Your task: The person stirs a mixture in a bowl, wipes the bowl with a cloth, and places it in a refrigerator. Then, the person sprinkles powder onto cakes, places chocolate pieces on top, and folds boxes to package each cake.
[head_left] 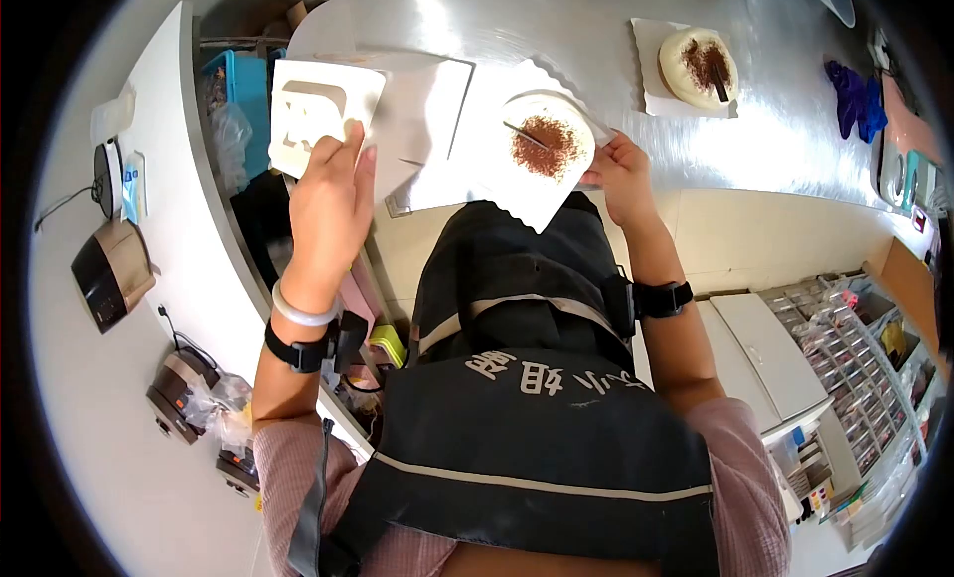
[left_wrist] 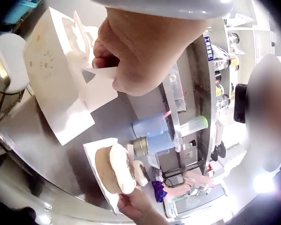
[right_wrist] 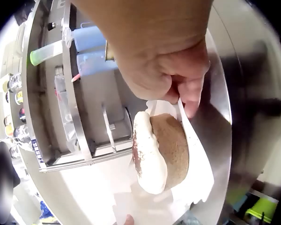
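A white box (head_left: 290, 78) with a window stands at the table's left; my left hand (head_left: 331, 204) grips its near edge, and the left wrist view shows the thumb and fingers pinching a white flap (left_wrist: 100, 89). Right of the box, a round cream-topped cake (head_left: 561, 120) with brown powder and a thin dark stick lies on scalloped white paper (head_left: 532, 201). My right hand (head_left: 626, 179) pinches the paper's right edge. In the right wrist view, the cake's brown side (right_wrist: 173, 150) shows, with the paper (right_wrist: 199, 171) bent up beside it.
A second cream-topped cake (head_left: 686, 55) sits on white paper at the back right of the metal table (head_left: 596, 10). Purple and blue gloves (head_left: 855, 102) lie further right. On the left are a blue bin (head_left: 243, 90) and a white partition (head_left: 164, 169).
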Demonstrator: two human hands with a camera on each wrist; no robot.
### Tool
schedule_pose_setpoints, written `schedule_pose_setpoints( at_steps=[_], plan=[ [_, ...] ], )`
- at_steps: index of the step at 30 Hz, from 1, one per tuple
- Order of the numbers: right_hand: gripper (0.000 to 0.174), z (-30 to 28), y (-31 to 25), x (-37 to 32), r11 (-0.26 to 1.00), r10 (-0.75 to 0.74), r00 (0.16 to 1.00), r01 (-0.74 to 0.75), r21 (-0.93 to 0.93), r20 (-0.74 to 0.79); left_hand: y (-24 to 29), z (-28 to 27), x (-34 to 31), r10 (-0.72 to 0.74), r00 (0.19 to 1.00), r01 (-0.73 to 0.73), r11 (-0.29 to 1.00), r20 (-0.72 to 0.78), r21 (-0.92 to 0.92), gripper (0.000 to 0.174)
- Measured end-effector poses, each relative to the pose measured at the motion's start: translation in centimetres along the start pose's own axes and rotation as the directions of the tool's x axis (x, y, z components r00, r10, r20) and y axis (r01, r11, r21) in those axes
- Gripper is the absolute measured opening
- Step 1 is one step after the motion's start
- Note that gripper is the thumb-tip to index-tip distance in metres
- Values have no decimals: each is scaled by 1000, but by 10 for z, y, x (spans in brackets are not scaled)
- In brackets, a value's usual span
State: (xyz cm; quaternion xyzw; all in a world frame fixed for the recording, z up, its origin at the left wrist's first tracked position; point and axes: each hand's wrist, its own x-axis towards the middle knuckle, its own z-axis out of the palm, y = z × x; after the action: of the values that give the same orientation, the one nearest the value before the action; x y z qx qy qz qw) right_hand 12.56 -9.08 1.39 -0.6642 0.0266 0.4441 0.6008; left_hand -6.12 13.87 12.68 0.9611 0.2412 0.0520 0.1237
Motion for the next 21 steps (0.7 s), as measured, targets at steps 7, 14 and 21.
schedule_pose_setpoints(
  at_steps=[7, 14, 21],
  plan=[
    [24, -8, 5, -4, 989, -29, 999, 23, 144, 36, 33, 3, 7, -82, 974, 170, 877, 209, -449, 32],
    [21, -16, 23, -6, 996, -80, 992, 82, -25, 96, 54, 25, 12, -212, 922, 383, 634, 325, -672, 44],
    [20, -4, 32, 5, 976, -70, 984, 102, -190, 165, 51, 32, 4, -178, 905, 415, 567, 386, -711, 42]
  ],
)
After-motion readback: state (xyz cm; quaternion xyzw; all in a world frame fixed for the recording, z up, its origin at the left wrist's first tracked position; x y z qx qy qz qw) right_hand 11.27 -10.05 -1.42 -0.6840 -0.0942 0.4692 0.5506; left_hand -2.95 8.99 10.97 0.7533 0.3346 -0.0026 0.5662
